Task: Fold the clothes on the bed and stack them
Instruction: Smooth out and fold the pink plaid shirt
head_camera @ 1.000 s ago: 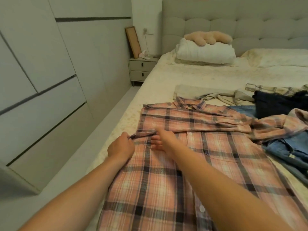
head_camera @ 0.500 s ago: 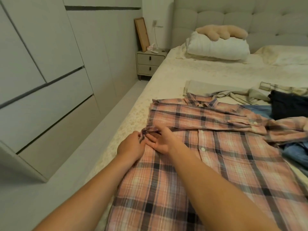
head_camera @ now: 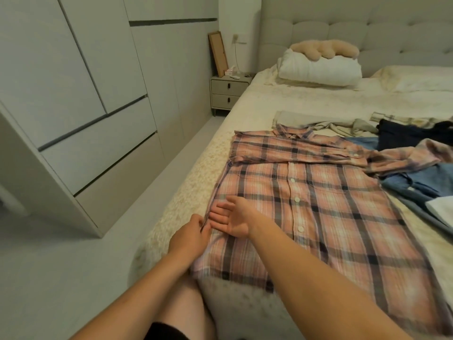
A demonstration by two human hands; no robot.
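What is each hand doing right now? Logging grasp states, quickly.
Left hand: fingers pinch the left side edge of the pink plaid shirt.
Right hand: open, palm up, fingers straight, holding nothing.

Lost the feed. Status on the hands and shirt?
Left hand pinching plaid shirt side edge. Right hand open, palm up, beside it. Shirt flat, unfolded. Denim garment under its right sleeve.

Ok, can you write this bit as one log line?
step: folding plaid shirt | left hand: pinches shirt's side edge | right hand: open, palm up | stack: none seen
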